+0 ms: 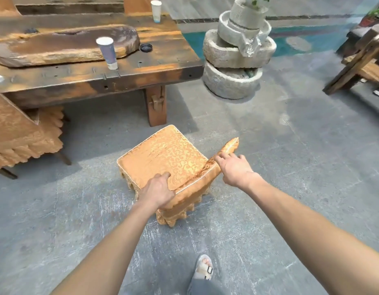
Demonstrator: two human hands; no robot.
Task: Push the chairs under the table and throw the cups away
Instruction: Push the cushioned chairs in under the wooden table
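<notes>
A low chair with an orange patterned cover (163, 154) stands on the floor in front of the wooden table (141, 75), clear of it. My left hand (158, 190) grips the near left end of the chair's backrest, thumb on the seat. My right hand (233, 169) rests on the backrest's top edge, fingers spread. A paper cup (107, 52) stands upright near the table's front edge. A second paper cup (156, 10) stands at the table's far side.
Another covered chair (20, 133) sits at the left, partly under the table. A stack of stone basins (237, 56) stands right of the table. A wooden slab tray (63, 45) and a dark lid (146, 47) lie on the table. Wooden furniture (358, 60) stands at right.
</notes>
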